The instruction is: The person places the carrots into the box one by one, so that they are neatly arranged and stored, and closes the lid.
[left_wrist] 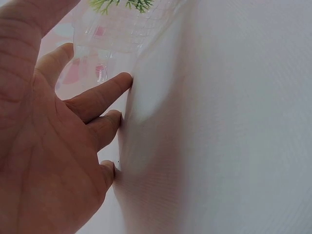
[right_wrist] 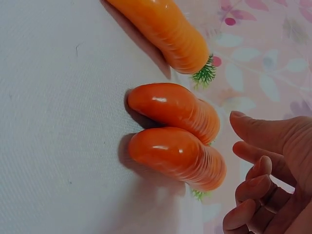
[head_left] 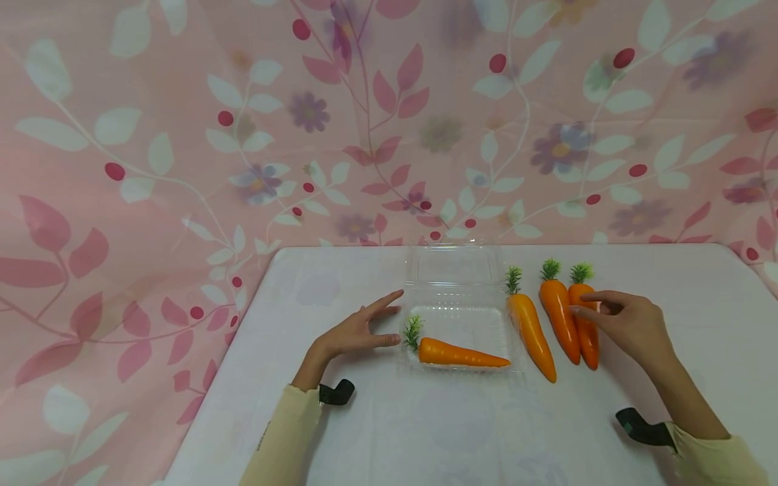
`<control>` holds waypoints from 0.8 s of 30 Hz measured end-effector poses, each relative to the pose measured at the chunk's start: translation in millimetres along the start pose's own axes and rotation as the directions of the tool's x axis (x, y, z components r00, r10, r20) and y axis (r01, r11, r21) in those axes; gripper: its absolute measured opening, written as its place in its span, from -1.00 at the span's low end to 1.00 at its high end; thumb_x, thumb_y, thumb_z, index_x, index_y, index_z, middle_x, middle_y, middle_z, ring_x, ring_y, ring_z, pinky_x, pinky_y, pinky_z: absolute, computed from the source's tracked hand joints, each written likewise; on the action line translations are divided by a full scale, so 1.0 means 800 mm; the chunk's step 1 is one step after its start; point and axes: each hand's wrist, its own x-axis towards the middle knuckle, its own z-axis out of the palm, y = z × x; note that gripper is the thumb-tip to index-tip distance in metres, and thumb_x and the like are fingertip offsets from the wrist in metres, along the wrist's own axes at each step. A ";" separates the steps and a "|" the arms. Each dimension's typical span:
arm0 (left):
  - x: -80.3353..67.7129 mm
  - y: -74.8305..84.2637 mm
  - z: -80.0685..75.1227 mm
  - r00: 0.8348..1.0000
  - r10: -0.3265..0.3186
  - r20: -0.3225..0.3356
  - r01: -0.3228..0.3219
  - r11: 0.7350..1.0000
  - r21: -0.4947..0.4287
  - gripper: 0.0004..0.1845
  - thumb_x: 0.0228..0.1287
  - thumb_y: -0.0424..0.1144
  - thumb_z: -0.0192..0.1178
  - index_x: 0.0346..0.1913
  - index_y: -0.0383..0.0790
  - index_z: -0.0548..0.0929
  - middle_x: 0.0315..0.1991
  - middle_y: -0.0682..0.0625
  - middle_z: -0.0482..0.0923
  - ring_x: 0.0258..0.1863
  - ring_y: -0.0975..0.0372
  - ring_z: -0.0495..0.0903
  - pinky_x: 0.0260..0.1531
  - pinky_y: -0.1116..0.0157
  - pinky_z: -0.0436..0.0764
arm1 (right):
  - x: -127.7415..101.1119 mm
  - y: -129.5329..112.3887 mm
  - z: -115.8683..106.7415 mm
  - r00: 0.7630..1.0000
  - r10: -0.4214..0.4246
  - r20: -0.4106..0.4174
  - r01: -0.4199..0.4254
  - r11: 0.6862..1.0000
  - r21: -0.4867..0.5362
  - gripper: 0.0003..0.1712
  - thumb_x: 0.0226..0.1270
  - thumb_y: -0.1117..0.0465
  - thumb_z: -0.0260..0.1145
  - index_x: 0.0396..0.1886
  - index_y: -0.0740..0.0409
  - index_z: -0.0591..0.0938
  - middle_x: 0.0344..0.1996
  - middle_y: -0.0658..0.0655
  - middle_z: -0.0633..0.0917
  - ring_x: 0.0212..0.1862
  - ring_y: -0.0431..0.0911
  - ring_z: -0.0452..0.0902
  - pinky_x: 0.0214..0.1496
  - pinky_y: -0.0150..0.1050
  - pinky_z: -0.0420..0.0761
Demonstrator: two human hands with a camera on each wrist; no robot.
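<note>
A clear plastic clamshell box (head_left: 457, 282) lies open at the middle of the white table (head_left: 425, 432). One orange carrot (head_left: 462, 353) with a green top lies inside its tray. Three more carrots (head_left: 531, 327) (head_left: 559, 317) (head_left: 585, 327) lie side by side to the right of the box. My left hand (head_left: 365, 327) rests flat on the table just left of the box, fingers spread; in the left wrist view its fingertips (left_wrist: 119, 83) press the cloth beside the box (left_wrist: 122, 34). My right hand (head_left: 602, 309) hovers over the rightmost carrot (right_wrist: 178, 156), fingers loosely curled, holding nothing.
A pink floral cloth (head_left: 182, 169) hangs behind the table and drapes down past its left edge. The table's far edge runs just behind the box lid. Bare white tabletop lies in front of the box and carrots.
</note>
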 end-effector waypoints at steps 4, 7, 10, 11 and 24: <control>0.001 -0.001 0.000 1.000 0.002 0.000 -0.002 1.000 -0.002 -0.03 0.22 0.12 0.35 0.58 0.23 0.01 0.42 0.08 0.31 0.48 0.21 0.11 0.39 -0.20 -0.29 | -0.001 0.001 -0.002 1.000 0.000 -0.024 0.000 1.000 -0.011 -0.37 0.23 -0.15 0.43 -0.06 0.37 0.70 -0.48 0.16 0.50 -0.40 0.01 0.32 -0.62 -0.30 0.36; 0.001 0.000 0.000 1.000 -0.002 0.000 0.002 1.000 -0.005 -0.03 0.22 0.13 0.35 0.58 0.24 0.01 0.43 0.07 0.31 0.48 0.21 0.11 0.40 -0.20 -0.28 | -0.001 0.002 -0.002 0.999 0.002 -0.035 -0.002 1.000 -0.013 -0.37 0.24 -0.15 0.42 -0.05 0.37 0.69 -0.51 0.15 0.48 -0.42 0.01 0.31 -0.63 -0.29 0.32; 0.000 0.001 0.001 1.000 -0.008 -0.002 0.008 1.000 -0.005 -0.03 0.22 0.13 0.34 0.58 0.25 0.01 0.43 0.08 0.30 0.48 0.22 0.11 0.39 -0.21 -0.28 | -0.001 0.002 -0.002 0.999 0.008 -0.039 -0.009 1.000 -0.023 -0.34 0.24 -0.16 0.42 -0.03 0.38 0.69 -0.52 0.15 0.48 -0.42 0.01 0.30 -0.63 -0.27 0.30; 0.000 0.001 0.001 1.000 -0.010 -0.003 0.010 1.000 -0.006 -0.03 0.22 0.14 0.34 0.58 0.25 0.01 0.43 0.09 0.30 0.48 0.22 0.11 0.39 -0.21 -0.28 | -0.001 0.002 -0.002 0.999 0.011 -0.040 -0.012 0.999 -0.029 -0.34 0.23 -0.17 0.42 -0.03 0.38 0.69 -0.52 0.15 0.47 -0.43 0.01 0.29 -0.63 -0.27 0.29; -0.001 0.000 0.001 1.000 0.006 -0.003 -0.006 1.000 -0.013 -0.04 0.23 0.12 0.34 0.58 0.23 0.01 0.42 0.07 0.31 0.47 0.22 0.12 0.39 -0.22 -0.31 | -0.004 0.007 -0.001 0.998 0.042 -0.053 -0.047 0.994 -0.103 -0.32 0.24 -0.18 0.41 -0.02 0.39 0.67 -0.58 0.11 0.46 -0.50 0.00 0.29 -0.64 -0.24 0.26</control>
